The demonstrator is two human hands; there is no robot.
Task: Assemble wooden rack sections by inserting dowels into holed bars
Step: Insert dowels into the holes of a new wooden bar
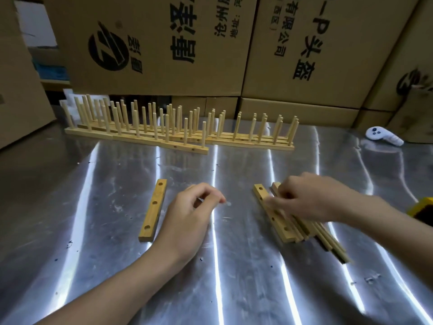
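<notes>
- tabletop (234, 285): a scuffed, shiny metal sheet that carries all the parts.
- single holed bar (153, 209): lies flat near the middle, its three holes facing up, just beside the left hand and apart from the other loose parts.
- left hand (194, 214): held above the tabletop between the single bar and the pile; its fingers (210, 195) are curled with the tips close to the thumb. whether anything small is pinched there cannot be told.
- pile of holed bars (278, 219): several bars stacked side by side to the right of centre, the nearest one showing holes on its upper face.
- loose dowels (330, 240): a bundle of thin rods lying flat against the right side of the pile, their ends pointing toward the viewer.
- right hand (314, 198): lies over the far half of the pile and the dowels; its fingers (275, 202) are smeared by motion blur, so it cannot be told whether they grip a part or only touch it.
- finished rack sections (178, 137): rows of bars with upright dowels, lined up along the far side of the tabletop.
- white controller (382, 136): lies at the far right of the tabletop.
- yellow object (421, 205): partly seen at the right edge.
- cardboard boxes (164, 43): printed cartons stacked behind the tabletop.
</notes>
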